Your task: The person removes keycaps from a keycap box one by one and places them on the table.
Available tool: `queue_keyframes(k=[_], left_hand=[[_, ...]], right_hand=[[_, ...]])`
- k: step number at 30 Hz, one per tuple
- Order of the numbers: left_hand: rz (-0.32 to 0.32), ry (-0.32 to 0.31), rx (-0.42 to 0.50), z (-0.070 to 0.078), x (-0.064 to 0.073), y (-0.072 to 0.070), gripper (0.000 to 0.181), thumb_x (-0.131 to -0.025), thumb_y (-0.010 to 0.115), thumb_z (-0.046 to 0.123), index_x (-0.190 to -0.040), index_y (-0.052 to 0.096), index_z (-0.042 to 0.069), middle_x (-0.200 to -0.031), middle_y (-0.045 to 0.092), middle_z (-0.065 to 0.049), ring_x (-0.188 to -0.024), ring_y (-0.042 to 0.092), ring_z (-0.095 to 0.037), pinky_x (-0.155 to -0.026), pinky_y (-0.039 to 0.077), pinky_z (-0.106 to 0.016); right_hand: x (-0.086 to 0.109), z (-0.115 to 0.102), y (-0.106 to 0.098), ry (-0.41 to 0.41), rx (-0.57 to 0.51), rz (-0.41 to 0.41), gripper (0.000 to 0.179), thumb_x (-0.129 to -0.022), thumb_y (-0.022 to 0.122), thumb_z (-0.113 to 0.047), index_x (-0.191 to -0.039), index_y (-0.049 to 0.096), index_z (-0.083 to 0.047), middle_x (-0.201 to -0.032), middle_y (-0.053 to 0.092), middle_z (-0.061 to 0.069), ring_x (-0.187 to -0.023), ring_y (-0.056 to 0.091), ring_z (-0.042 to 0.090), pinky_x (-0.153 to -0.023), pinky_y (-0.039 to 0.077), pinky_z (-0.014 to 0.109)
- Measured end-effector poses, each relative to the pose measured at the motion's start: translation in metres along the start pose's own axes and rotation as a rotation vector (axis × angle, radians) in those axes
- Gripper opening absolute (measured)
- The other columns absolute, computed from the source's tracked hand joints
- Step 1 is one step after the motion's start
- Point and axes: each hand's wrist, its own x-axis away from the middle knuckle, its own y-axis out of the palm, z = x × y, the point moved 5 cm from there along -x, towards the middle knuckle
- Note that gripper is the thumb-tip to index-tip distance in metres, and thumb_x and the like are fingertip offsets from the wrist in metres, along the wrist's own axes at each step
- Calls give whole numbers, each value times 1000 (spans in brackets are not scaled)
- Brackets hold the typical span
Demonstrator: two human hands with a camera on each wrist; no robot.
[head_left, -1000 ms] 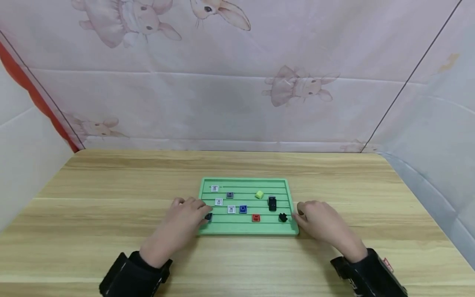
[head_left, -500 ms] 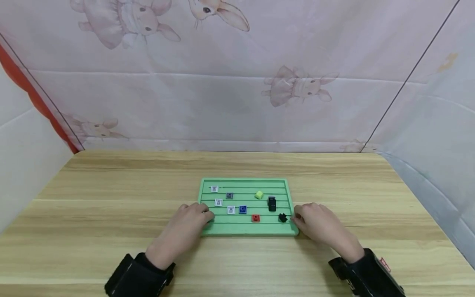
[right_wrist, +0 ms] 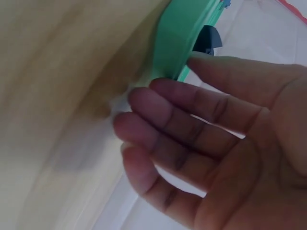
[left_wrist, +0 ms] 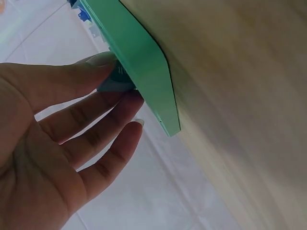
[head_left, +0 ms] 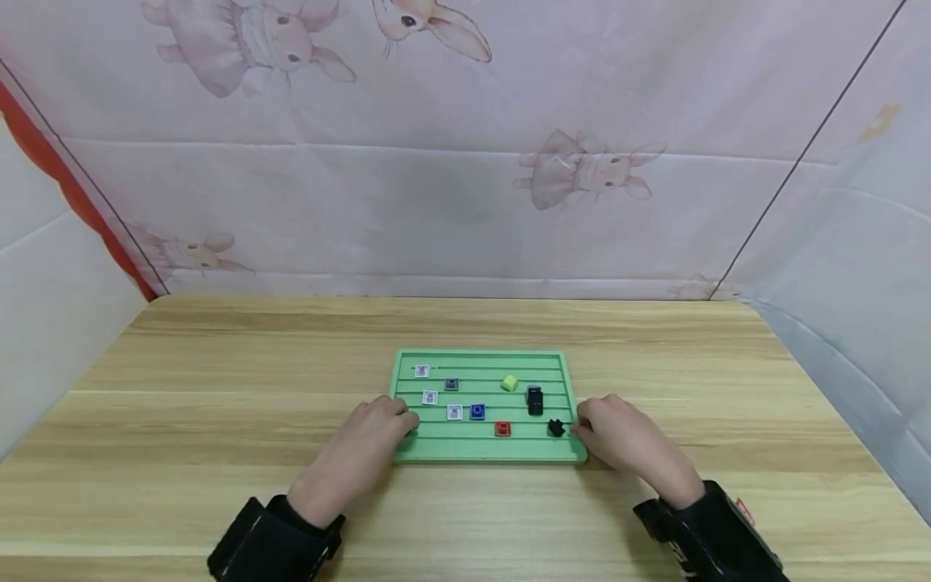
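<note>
A green ridged tray (head_left: 489,451) lies on the table with small keycaps on it. At its left end my left hand (head_left: 364,444) pinches a dark keycap (left_wrist: 116,79) between thumb and fingers, close against the tray. That keycap is mostly hidden under the fingers in the head view. My right hand (head_left: 629,440) grips the tray's right edge, thumb at the rim and index finger at the side wall; its other fingers are loosely bent. Close to the right thumb sits a black keycap (head_left: 556,428). A red keycap (head_left: 503,428) and a blue keycap (head_left: 477,411) lie mid-tray.
White keycaps, one of them (head_left: 422,371) at the far left, stand in the tray's left half beside a purple keycap (head_left: 452,384). A yellow-green piece (head_left: 509,382) and a tall black piece (head_left: 534,400) are on the right. Rabbit-print cloth (head_left: 436,218) hangs behind the wooden table (head_left: 218,364).
My left hand has moved slightly right and its fingers now cover the dark keycap, which showed beside them a second ago. The right hand has drawn in a little at the tray's edge.
</note>
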Motion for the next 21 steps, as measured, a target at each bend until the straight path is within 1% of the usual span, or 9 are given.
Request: queue_keyframes(k=[7, 13, 17, 21], left_hand=[[22, 26, -4, 2, -1, -2, 20, -72, 62, -10, -88, 65, 2, -83, 61, -9, -76, 53, -19, -67, 49, -35], [32, 39, 3, 4, 1, -4, 20, -72, 61, -11, -87, 64, 1, -80, 60, -9, -75, 53, -19, -66, 50, -35], [22, 35, 10, 5, 1, -6, 18, -72, 61, -11, -87, 64, 0, -80, 60, -9, -75, 55, -19, -67, 51, -35], [-2, 11, 20, 4, 0, -8, 12, -77, 62, -5, -88, 63, 0, -78, 61, -10, -74, 55, -19, -66, 51, -35]], right_hand=[[-2, -1, 1, 43, 8, -22, 19, -81, 59, -7, -63, 53, -7, -53, 45, 1, -49, 41, 13, -47, 35, 27], [-1, -1, 1, 53, 2, -19, 17, -81, 59, -6, -65, 55, -6, -54, 46, 1, -49, 41, 13, -47, 35, 27], [-1, -1, 2, 62, -1, -21, 16, -81, 60, -6, -65, 55, -6, -54, 46, 2, -49, 41, 13, -47, 35, 27], [-1, 0, 2, 75, 5, -32, 15, -81, 59, -6, -67, 56, -5, -55, 47, 2, -49, 41, 13, -47, 35, 27]])
